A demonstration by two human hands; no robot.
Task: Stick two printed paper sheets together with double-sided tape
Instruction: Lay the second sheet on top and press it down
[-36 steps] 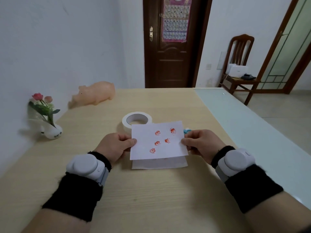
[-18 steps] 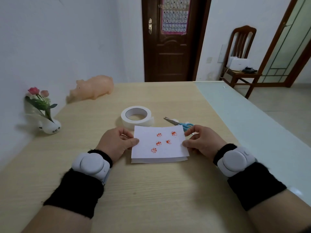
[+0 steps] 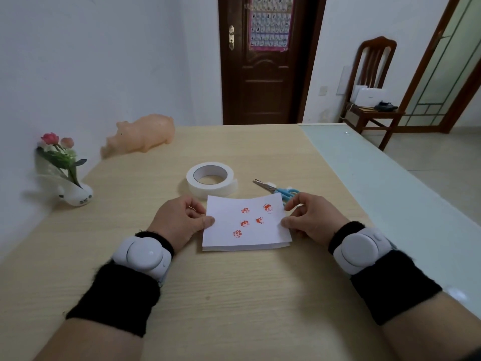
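A white sheet with several red stamped prints lies on top of a second white sheet, whose near edge shows as a thin strip below it. My left hand pinches the top sheet's left edge between thumb and fingers. My right hand pinches its right edge, with the index finger raised near the far right corner. A roll of white double-sided tape lies flat just beyond the sheets. Blue-handled scissors lie to the right of the roll, their handles partly hidden behind my right hand.
The wooden table meets a wall on the left. A pink toy pig and a small vase of flowers stand near that wall. A pale green strip runs along the table's right side. A chair stands beyond.
The top sheet has come down and toward me onto the lower sheet, so less of the lower sheet shows. Both hands moved with it. The scissors came into view.
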